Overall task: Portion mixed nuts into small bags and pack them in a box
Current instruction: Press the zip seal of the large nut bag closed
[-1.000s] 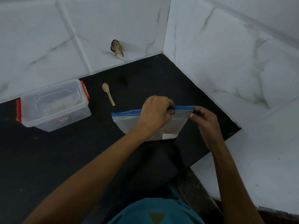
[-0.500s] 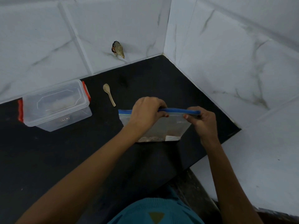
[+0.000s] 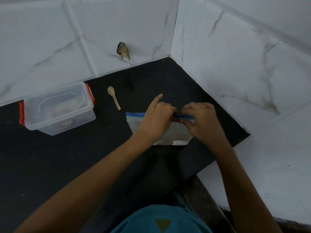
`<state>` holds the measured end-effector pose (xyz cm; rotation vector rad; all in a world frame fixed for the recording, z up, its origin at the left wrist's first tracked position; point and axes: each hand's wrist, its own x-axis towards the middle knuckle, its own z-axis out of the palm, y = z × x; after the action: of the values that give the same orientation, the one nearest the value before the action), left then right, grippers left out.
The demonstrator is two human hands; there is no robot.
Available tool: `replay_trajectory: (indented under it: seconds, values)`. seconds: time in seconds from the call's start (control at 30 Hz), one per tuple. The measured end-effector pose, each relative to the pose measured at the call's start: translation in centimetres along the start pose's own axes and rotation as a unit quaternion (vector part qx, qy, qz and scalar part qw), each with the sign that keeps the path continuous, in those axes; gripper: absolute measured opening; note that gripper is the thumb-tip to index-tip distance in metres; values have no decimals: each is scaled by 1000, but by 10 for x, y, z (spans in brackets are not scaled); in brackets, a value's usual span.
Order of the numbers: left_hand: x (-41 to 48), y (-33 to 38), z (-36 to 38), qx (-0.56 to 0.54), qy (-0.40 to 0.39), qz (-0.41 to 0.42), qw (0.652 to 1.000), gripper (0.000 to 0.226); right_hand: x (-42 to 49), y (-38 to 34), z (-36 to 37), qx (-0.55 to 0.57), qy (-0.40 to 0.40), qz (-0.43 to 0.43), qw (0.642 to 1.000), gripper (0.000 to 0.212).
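The zip bag stands on the black counter, off to the right of the clear box, pretty much the same spot as half a second ago. What's changed is the right hand. It's slid in from the far end of the blue zip strip, so it and the left hand now pinch the strip almost knuckle to knuckle. The left index finger now sticks straight out. The wooden spoon, just right of the box, hasn't moved.

top: teal knit | mark: olive triangle | forearms: bare
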<state>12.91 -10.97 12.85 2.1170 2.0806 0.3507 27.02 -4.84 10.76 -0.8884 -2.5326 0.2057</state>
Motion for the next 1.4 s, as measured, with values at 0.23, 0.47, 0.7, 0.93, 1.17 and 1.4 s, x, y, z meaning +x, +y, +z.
replay_trajectory:
  seconds: [0.23, 0.47, 0.7, 0.93, 1.17, 1.4]
  values:
    - [-5, -11, -4, -115, -8, -22, 993, 25, 10, -10, 4, 7, -66, 1, 998, 10]
    - [-13, -28, -15, -61, -49, -46, 996, 27, 10, -12, -4, -60, -135, 23, 989, 25]
    - [-16, -24, -11, -89, 7, -87, 992, 16, 8, -18, -9, 51, -116, 36, 991, 23]
    - [-17, -19, -9, -113, -4, -95, 989, 23, 17, -30, -2, 17, -135, 45, 990, 23]
    - [-28, -31, -18, -89, -21, -104, 990, 24, 16, -27, -6, 36, -136, 60, 988, 22]
    - [-32, -34, -15, -112, 11, -130, 985, 16, 23, -32, -16, 72, -221, 87, 969, 35]
